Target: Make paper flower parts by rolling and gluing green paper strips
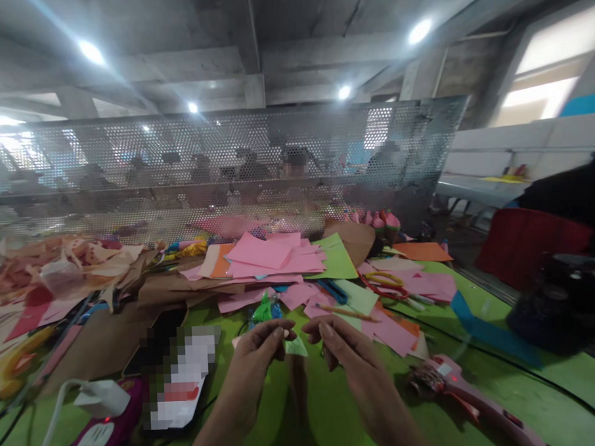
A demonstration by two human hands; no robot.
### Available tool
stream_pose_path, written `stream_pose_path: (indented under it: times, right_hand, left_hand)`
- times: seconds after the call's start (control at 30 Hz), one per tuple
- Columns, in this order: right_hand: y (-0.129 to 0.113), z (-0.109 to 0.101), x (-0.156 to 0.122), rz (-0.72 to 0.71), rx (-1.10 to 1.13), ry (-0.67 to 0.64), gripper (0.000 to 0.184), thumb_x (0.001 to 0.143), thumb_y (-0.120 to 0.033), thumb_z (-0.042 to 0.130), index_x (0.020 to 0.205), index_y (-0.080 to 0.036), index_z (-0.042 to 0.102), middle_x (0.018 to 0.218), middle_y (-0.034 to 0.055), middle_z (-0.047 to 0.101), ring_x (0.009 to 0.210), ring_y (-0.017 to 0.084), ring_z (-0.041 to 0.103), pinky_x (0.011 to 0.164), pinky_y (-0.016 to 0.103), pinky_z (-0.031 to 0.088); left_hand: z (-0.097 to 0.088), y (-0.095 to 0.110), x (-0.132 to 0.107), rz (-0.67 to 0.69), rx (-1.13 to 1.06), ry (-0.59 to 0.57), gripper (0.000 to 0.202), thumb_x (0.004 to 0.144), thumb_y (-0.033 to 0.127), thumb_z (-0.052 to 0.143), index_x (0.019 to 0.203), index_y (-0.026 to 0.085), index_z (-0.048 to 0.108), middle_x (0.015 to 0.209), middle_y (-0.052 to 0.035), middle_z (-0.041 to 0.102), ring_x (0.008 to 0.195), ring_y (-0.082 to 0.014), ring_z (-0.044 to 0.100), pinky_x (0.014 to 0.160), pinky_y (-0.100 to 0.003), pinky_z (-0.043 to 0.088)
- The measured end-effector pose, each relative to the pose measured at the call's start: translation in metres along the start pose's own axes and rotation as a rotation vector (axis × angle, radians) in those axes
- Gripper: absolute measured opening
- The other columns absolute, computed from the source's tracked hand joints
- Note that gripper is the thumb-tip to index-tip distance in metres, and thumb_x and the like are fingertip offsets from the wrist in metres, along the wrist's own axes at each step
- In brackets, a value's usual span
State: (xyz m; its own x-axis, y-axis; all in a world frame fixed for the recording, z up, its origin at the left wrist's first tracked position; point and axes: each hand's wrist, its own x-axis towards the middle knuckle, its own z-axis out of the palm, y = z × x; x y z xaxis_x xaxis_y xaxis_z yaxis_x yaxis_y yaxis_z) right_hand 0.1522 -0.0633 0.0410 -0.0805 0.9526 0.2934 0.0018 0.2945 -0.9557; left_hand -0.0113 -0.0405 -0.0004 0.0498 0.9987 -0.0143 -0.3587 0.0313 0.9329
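My left hand (257,359) and my right hand (340,346) are raised together over the green table (482,386), fingertips almost meeting. Between them is a small folded piece of light green paper (295,345). The left hand pinches it with thumb and fingers; the right hand's fingers are curled and touch its right edge. Just behind the hands lie a green foil-like wrapper (263,310) and a pencil (345,312).
Pink and green paper sheets (274,257) pile up in the middle, with red-handled scissors (385,285), brown paper (100,337) at left, a pink glue gun (462,390) at right, a power strip with white plug (96,416) at lower left. A perforated metal screen (226,167) stands behind, people beyond it.
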Motion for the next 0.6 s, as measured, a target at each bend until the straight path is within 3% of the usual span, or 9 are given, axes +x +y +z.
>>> stream_pose_path:
  times: [0.23, 0.43, 0.6]
  right_hand:
    - [-0.0018, 0.0014, 0.0017, -0.011, -0.006, 0.014, 0.028, 0.093, -0.044, 0.055, 0.085, -0.020, 0.068, 0.077, 0.0006, 0.059, 0.061, 0.013, 0.043, 0.057, 0.025, 0.034]
    - [-0.0031, 0.0014, 0.0029, -0.011, -0.002, 0.000, 0.029, 0.093, -0.044, 0.054, 0.088, -0.020, 0.071, 0.076, 0.0005, 0.057, 0.060, 0.013, 0.043, 0.056, 0.026, 0.034]
    - [-0.0027, 0.0019, 0.0026, 0.000, 0.007, 0.009, 0.030, 0.092, -0.045, 0.056, 0.089, -0.021, 0.072, 0.076, 0.0009, 0.058, 0.060, 0.013, 0.043, 0.056, 0.026, 0.035]
  left_hand:
    - [0.0004, 0.0002, 0.0013, 0.111, -0.045, -0.032, 0.028, 0.070, 0.038, 0.083, 0.075, 0.018, 0.065, 0.065, 0.0048, 0.058, 0.059, -0.0081, 0.046, 0.058, -0.019, 0.037]
    - [0.0023, 0.0028, 0.0005, 0.038, -0.044, -0.025, 0.029, 0.071, 0.034, 0.082, 0.093, 0.017, 0.073, 0.081, -0.0022, 0.071, 0.066, -0.0090, 0.051, 0.064, -0.020, 0.040]
    - [0.0013, 0.0023, 0.0002, 0.014, -0.017, -0.012, 0.032, 0.074, 0.038, 0.079, 0.095, 0.015, 0.074, 0.076, -0.0026, 0.070, 0.061, -0.0086, 0.048, 0.060, -0.020, 0.037]
